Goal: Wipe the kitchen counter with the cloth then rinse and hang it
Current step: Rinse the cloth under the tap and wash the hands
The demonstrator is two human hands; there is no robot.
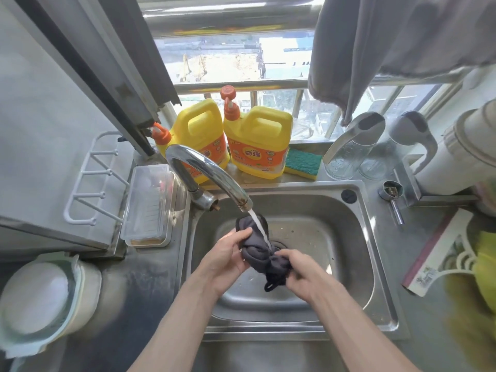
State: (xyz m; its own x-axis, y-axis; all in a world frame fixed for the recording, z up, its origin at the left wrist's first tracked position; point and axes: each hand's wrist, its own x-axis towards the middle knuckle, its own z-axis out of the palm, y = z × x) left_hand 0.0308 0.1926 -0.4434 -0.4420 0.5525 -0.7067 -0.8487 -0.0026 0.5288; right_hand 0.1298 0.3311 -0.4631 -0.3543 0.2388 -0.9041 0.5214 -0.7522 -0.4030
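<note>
A dark grey cloth (255, 252), bunched and wet, is held over the steel sink (346, 267). Water runs from the chrome faucet (206, 175) straight onto the cloth. My left hand (228, 257) grips the cloth's upper left part with the thumb on top. My right hand (300, 275) clutches its lower right end, where a small loop hangs down. Both hands are close together above the drain.
Two yellow detergent jugs (257, 140) and a green-and-yellow sponge (303, 163) sit on the sill behind the sink. A white hook rack (91, 183) is on the left wall. A clear plastic box (150, 205) stands left of the faucet. Grey towels (375, 49) hang at upper right.
</note>
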